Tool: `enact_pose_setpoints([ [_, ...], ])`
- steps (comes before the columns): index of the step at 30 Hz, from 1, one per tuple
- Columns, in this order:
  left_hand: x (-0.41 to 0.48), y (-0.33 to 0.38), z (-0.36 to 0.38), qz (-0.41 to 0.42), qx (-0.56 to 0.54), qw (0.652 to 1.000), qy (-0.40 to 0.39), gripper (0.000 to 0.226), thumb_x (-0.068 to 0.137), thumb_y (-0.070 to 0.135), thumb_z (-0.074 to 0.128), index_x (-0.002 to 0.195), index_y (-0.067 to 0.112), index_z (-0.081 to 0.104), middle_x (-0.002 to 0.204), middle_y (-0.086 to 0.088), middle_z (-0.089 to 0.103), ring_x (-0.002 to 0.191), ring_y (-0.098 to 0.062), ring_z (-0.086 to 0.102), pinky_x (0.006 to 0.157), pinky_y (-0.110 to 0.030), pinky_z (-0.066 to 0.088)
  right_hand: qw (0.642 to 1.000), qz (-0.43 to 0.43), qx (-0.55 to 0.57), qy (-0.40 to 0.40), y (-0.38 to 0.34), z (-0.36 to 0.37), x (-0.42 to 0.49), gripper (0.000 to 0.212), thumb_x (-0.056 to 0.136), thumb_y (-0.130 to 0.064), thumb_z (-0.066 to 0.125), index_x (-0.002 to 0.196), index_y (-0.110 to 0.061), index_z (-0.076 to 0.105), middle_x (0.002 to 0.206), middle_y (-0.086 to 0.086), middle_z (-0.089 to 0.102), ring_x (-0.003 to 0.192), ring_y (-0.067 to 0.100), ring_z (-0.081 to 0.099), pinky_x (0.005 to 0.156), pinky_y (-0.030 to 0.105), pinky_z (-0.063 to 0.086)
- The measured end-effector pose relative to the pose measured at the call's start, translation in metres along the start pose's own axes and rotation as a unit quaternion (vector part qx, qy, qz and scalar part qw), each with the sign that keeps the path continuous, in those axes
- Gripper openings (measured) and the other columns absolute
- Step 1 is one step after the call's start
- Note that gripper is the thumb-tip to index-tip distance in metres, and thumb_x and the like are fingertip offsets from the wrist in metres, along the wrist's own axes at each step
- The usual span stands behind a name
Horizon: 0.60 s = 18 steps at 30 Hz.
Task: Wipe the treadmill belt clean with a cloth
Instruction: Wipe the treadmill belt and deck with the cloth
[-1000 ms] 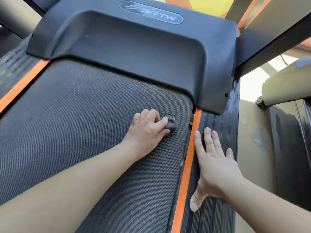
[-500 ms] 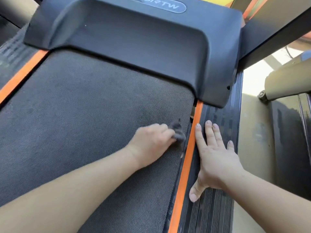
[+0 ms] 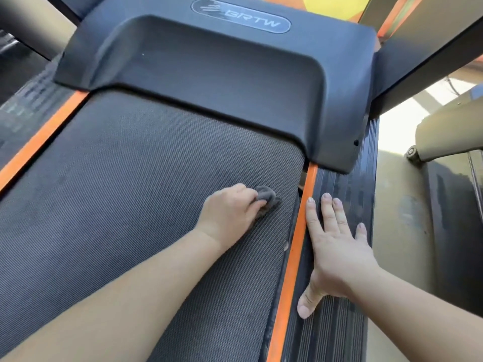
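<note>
Grey cloth, left hand — near belt edge

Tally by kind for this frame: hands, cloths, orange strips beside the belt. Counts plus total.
Hands: 2, left hand gripping the cloth, right hand flat on the side rail
Cloths: 1, grey, on the belt
Orange strips: 2, left orange strip, right orange strip
Total: 5

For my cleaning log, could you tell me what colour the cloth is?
The cloth is grey; the head view shows it best.
</note>
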State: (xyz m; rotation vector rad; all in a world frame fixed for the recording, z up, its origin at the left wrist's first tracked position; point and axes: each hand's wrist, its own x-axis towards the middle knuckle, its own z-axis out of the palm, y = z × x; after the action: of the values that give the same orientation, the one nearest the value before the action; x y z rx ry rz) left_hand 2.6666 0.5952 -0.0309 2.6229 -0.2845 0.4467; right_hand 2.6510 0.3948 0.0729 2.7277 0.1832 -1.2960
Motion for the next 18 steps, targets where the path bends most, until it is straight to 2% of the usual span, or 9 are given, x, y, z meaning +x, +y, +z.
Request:
enact_pose_setpoints([
  [2, -0.02, 0.016, 0.003, -0.004, -0.014, 1.0, -0.015, 0.032, 0.098, 0.044, 0.052, 0.086, 0.02, 0.069, 0.078, 0.005, 0.059, 0.065, -0.021, 0.061, 0.052, -0.036, 0.053, 1.0, -0.003, 0.002, 0.001, 0.0, 0.001, -0.001, 0.195, 0.024, -0.073, 0.095, 0.133, -0.023, -0.059, 0.141, 0.005, -0.065, 0.139, 0.026, -0.052, 0.124, 0.066, -0.004],
  [6, -0.063, 0.035, -0.003, 0.064, -0.065, 0.993, -0.081, 0.032, 0.1, 0.042, 0.052, 0.083, 0.018, 0.065, 0.077, 0.006, 0.059, 0.066, -0.019, 0.06, 0.05, -0.037, 0.052, 1.0, 0.002, 0.005, 0.007, 0.001, 0.0, -0.001, 0.195, 0.024, -0.072, 0.095, 0.136, -0.023, -0.057, 0.142, 0.004, -0.064, 0.14, 0.025, -0.05, 0.124, 0.065, -0.005],
  [8, -0.042, 0.018, -0.004, 0.059, -0.022, 0.996, -0.062, 0.037, 0.098, 0.046, 0.048, 0.084, 0.019, 0.068, 0.077, 0.005, 0.058, 0.067, -0.021, 0.062, 0.049, -0.037, 0.053, 1.0, -0.001, 0.005, 0.009, 0.001, 0.002, 0.001, 0.195, 0.024, -0.071, 0.096, 0.137, -0.023, -0.056, 0.144, 0.005, -0.063, 0.141, 0.025, -0.05, 0.124, 0.066, -0.005],
  [12, 0.006, -0.006, -0.001, -0.008, 0.043, 0.999, -0.02, 0.045, 0.098, 0.049, 0.039, 0.09, 0.019, 0.071, 0.08, 0.001, 0.059, 0.07, -0.029, 0.064, 0.052, -0.038, 0.054, 1.0, 0.002, 0.011, 0.01, -0.001, 0.002, -0.001, 0.196, 0.023, -0.07, 0.096, 0.139, -0.024, -0.055, 0.145, 0.005, -0.062, 0.142, 0.026, -0.049, 0.124, 0.067, -0.004],
  [15, -0.022, 0.014, 0.004, -0.025, 0.03, 0.999, -0.004, 0.037, 0.1, 0.043, 0.044, 0.089, 0.018, 0.069, 0.077, 0.002, 0.059, 0.063, -0.027, 0.062, 0.048, -0.036, 0.052, 1.0, -0.001, 0.009, 0.012, 0.0, 0.001, -0.002, 0.195, 0.023, -0.071, 0.095, 0.14, -0.025, -0.054, 0.147, 0.004, -0.061, 0.143, 0.024, -0.048, 0.125, 0.065, -0.003],
  [18, -0.084, 0.038, 0.0, 0.022, -0.03, 0.998, -0.041, 0.029, 0.102, 0.039, 0.051, 0.085, 0.019, 0.065, 0.073, 0.005, 0.055, 0.059, -0.021, 0.057, 0.047, -0.036, 0.049, 1.0, -0.007, 0.006, 0.025, 0.003, 0.004, -0.001, 0.196, 0.02, -0.073, 0.094, 0.142, -0.026, -0.052, 0.149, 0.004, -0.058, 0.144, 0.023, -0.046, 0.125, 0.065, -0.002],
])
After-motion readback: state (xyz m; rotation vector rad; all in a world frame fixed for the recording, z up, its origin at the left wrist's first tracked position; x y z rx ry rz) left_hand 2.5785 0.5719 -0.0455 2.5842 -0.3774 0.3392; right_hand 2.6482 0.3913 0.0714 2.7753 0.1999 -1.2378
